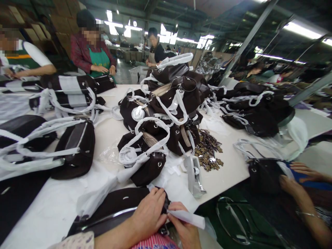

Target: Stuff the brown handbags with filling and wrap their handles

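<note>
A dark brown handbag [121, 200] with a silver zip lies on its side at the table's near edge, right in front of me. My left hand [151, 209] is closed over its right end, fingers curled round the corner and thumb pointing toward my other hand. Close beside it, my right hand [184, 224] pinches a strip of white wrapping [188, 218] between thumb and forefinger. The strip sticks out to the right from the bag's end. Where it meets the bag is partly hidden by my fingers. White tissue paper [97, 193] lies against the bag's far left side.
A heap of brown handbags [166, 107] with white-wrapped handles stands mid-table. To its right lie a pile of small brownish metal pieces [209, 150] and a tape dispenser [194, 176]. More bags [75, 148] lie left. A co-worker's hands [298, 180] handle a bag at right; other people work beyond.
</note>
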`<state>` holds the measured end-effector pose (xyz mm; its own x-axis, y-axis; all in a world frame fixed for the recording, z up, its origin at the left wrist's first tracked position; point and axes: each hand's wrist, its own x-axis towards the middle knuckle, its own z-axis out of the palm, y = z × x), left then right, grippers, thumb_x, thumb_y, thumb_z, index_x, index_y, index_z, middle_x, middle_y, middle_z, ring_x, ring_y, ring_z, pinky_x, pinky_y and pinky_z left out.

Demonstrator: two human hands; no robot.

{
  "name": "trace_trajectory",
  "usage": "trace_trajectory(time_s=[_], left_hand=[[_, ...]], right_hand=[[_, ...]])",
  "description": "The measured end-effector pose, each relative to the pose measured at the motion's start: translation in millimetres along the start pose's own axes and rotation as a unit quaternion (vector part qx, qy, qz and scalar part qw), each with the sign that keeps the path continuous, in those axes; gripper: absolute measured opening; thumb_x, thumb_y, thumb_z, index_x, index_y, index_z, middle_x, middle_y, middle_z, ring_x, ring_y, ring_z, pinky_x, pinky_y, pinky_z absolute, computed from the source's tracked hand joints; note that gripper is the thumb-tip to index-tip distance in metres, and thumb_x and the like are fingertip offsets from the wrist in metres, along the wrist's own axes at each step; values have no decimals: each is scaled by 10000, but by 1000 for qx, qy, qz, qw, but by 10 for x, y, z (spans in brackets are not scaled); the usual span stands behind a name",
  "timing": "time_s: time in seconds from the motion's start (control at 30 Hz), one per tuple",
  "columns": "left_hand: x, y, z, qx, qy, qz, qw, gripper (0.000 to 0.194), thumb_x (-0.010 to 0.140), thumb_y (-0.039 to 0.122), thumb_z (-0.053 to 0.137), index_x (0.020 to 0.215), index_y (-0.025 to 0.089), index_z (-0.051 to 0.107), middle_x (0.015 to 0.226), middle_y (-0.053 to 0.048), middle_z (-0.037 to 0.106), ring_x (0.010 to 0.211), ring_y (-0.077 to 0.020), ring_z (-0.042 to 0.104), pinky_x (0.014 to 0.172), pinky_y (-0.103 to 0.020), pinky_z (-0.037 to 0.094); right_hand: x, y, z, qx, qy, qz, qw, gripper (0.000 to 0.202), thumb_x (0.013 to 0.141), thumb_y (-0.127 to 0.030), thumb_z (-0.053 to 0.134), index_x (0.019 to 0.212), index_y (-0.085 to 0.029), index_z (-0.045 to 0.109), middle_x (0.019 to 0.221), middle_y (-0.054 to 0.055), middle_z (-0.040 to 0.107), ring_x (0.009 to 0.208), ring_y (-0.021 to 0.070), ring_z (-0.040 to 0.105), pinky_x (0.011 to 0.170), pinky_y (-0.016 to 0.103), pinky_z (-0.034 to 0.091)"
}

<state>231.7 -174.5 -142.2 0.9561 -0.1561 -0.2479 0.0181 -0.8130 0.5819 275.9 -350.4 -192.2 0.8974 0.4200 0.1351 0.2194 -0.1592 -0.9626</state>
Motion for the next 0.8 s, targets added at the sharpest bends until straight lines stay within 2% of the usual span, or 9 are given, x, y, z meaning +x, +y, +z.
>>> trace_trajectory(time_s=[0.17,0.23,0.37,0.47,0.63,0.73,0.8], left_hand=[[-33,8,-72,-20,11,29,999,524,808,288,649,1294,130,531,1401,-152,528,1240,-321,462,1094,-457,410],[-33,26,-103,-23,6,34,999,481,808,257,630,1269,152,541,1364,-131,552,1198,-303,481,1070,-444,426],[-5,22,-99,-54,23,42,997,391,783,159,594,1173,186,588,1292,-98,596,1149,-272,508,1052,-429,430],[11,-18,-87,-88,38,33,995,403,748,160,651,1146,189,601,1286,-91,599,1144,-267,513,1048,-417,429],[-13,-81,-111,-120,34,21,992,544,696,212,763,1209,179,586,1346,-116,559,1180,-285,509,1055,-427,422],[-22,-73,-133,-134,65,63,987,629,711,256,783,1295,192,558,1385,-128,523,1229,-299,482,1077,-443,393],[-5,-42,-150,-152,104,107,977,556,796,265,729,1324,238,557,1311,-96,570,1188,-265,505,1060,-419,392]], right_hand=[[88,-34,37,12,-13,-70,997,108,840,-336,723,770,-260,750,769,25,721,729,179,697,698,223,593],[112,-8,60,24,-17,-78,997,97,840,-328,722,775,-261,751,766,21,712,725,173,691,693,215,587],[159,-12,90,57,-72,13,996,175,846,-399,700,781,-247,756,853,50,682,808,199,677,710,243,574],[180,-46,88,76,-108,62,989,217,821,-444,712,767,-236,740,881,52,650,834,208,654,732,259,554],[156,-18,92,86,-114,64,988,222,854,-446,659,820,-229,694,915,44,619,868,209,630,758,270,530],[112,99,78,45,-112,60,991,218,882,-421,620,811,-223,677,896,50,637,871,224,631,793,298,529],[88,199,64,4,-103,55,993,208,889,-411,609,867,-225,700,916,63,674,891,240,643,815,321,533]])
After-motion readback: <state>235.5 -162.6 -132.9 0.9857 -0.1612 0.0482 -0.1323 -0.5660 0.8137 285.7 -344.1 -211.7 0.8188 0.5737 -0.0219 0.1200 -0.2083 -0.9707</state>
